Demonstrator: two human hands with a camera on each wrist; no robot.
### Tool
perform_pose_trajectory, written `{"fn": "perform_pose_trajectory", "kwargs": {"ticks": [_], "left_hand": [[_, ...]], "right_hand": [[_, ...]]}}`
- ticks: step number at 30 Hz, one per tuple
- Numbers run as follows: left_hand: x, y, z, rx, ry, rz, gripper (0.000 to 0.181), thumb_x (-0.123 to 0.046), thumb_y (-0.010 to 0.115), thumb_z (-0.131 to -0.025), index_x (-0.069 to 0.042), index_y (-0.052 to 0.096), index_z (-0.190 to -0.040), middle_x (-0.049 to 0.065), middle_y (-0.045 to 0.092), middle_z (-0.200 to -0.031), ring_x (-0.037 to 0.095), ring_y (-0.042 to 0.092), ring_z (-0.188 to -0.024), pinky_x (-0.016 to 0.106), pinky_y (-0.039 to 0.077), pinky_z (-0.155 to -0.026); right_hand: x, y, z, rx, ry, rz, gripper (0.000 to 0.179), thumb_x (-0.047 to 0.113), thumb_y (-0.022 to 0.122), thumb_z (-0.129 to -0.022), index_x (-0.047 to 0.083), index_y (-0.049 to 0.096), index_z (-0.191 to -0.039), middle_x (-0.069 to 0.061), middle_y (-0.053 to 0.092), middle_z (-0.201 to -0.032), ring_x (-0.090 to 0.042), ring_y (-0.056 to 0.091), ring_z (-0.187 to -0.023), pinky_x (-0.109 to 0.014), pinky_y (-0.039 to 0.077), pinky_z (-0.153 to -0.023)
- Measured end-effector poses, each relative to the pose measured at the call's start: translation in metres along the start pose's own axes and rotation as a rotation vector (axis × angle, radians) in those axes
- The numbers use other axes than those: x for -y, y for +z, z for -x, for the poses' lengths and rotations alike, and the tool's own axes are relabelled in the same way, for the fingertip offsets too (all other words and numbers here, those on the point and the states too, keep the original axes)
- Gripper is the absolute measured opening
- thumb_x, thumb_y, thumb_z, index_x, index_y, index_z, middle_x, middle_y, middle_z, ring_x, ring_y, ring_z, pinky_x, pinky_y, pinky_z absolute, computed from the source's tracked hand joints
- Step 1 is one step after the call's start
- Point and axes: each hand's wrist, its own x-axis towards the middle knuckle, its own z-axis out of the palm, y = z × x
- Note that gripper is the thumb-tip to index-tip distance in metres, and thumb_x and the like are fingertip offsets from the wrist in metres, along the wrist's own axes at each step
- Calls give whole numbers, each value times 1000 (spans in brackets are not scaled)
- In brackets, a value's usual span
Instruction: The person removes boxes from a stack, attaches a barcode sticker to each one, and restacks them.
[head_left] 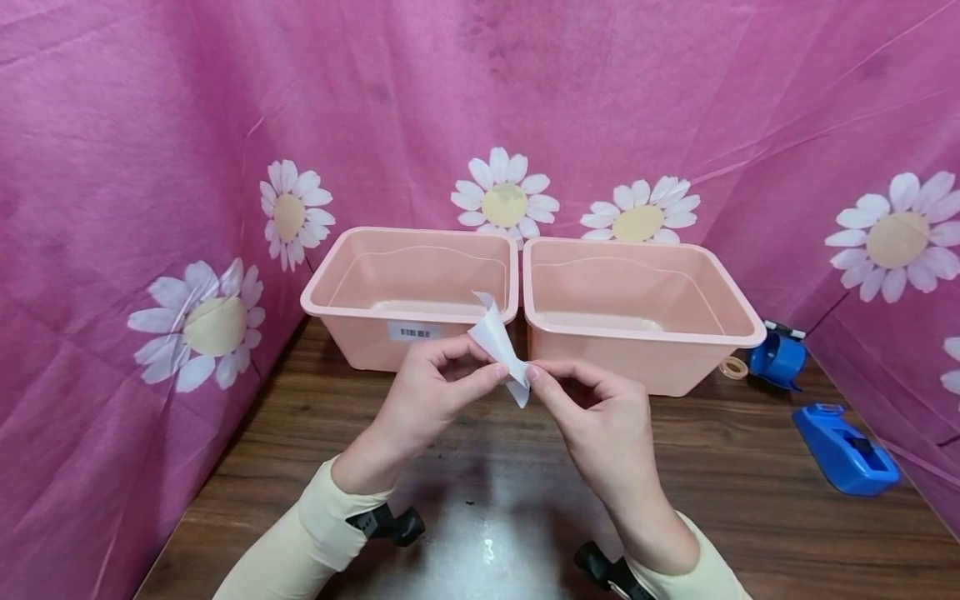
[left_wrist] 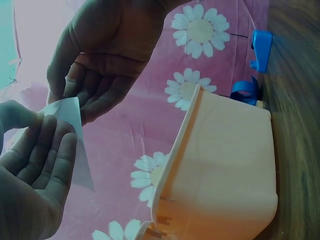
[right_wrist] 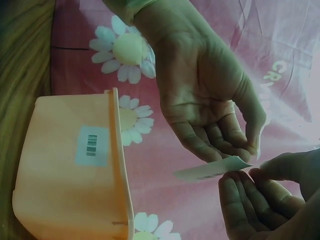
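A white paper label (head_left: 493,337), bent and partly creased, is held in front of me above the table. My left hand (head_left: 429,387) pinches it between thumb and fingers near its lower part. Close beside, my right hand (head_left: 611,417) pinches its edge with thumb and forefinger, and the two thumbs almost meet. Faint printed marks show on the label (right_wrist: 207,172) in the right wrist view. Behind the hands stand two pink plastic bins, the left bin (head_left: 341,337) and the right bin (head_left: 600,360). A barcode sticker (head_left: 415,332) is on the left bin's front.
At the right of the wooden table (head_left: 480,517) lies a blue tape dispenser (head_left: 843,454). Another blue holder (head_left: 776,360) and a small tape roll (head_left: 733,367) are beside the right bin. Pink flowered cloth (head_left: 390,108) hangs around the back and sides.
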Motion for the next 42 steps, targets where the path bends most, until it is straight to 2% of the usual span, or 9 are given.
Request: {"fn": "perform_pose_trajectory", "kwargs": {"ticks": [3,8,10,14,16,27,35,39,42], "left_hand": [[1,-4,0,3,-2,1,12,3,80,-97,11,78,-105,-8,76,-92,6,68,-87,20,59,-81],[3,-16,-2,7,-23,88,12,5,78,-97,14,75,-104,-12,77,-91,6,69,-89,22,62,-85],[4,-21,-2,17,-29,153,3,6,76,-98,6,79,-100,-9,78,-93,8,71,-90,24,64,-88],[7,-32,1,52,-48,267,26,9,69,-100,-13,81,-94,-6,78,-94,8,73,-92,26,66,-92],[9,-38,3,70,-60,291,32,10,66,-101,-17,81,-94,-5,78,-93,9,73,-92,26,66,-93],[23,-66,12,126,-146,274,34,9,61,-104,-18,80,-95,-5,77,-96,10,73,-95,25,65,-93],[38,-75,13,158,-216,303,30,6,62,-106,-16,80,-97,-3,78,-98,15,76,-97,32,66,-100],[51,-72,11,163,-303,301,25,5,63,-105,-12,80,-98,1,78,-100,17,79,-96,33,68,-98],[63,-63,12,171,-400,277,15,4,67,-102,-4,80,-100,7,76,-101,19,80,-94,34,69,-95]], "right_hand": [[0,-3,-1,-8,19,6,4,12,87,-99,14,90,-97,0,85,-89,-8,68,-74,-19,55,-65],[1,-9,-4,-1,65,-9,5,14,86,-100,12,90,-99,6,84,-89,-8,71,-78,-21,58,-69],[1,-13,-4,4,83,-19,6,15,85,-101,10,89,-100,8,84,-88,-9,72,-79,-22,59,-70],[-1,-19,-6,16,103,-19,10,18,85,-102,9,89,-103,11,82,-86,-9,71,-80,-22,58,-71],[-2,-23,-7,16,109,-7,11,19,85,-102,8,89,-104,12,81,-86,-8,70,-80,-22,57,-71],[-17,-46,-9,12,143,75,15,22,84,-103,8,88,-107,11,81,-86,-8,70,-80,-21,58,-71],[-33,-72,-5,-25,171,164,19,25,84,-103,7,88,-110,15,82,-86,-6,72,-79,-20,59,-71],[-42,-86,-3,-63,210,188,23,25,84,-103,5,87,-113,18,81,-82,-4,73,-78,-19,59,-71],[-48,-97,-2,-82,238,206,25,26,83,-104,3,86,-116,18,81,-80,-3,75,-79,-17,61,-72]]}}
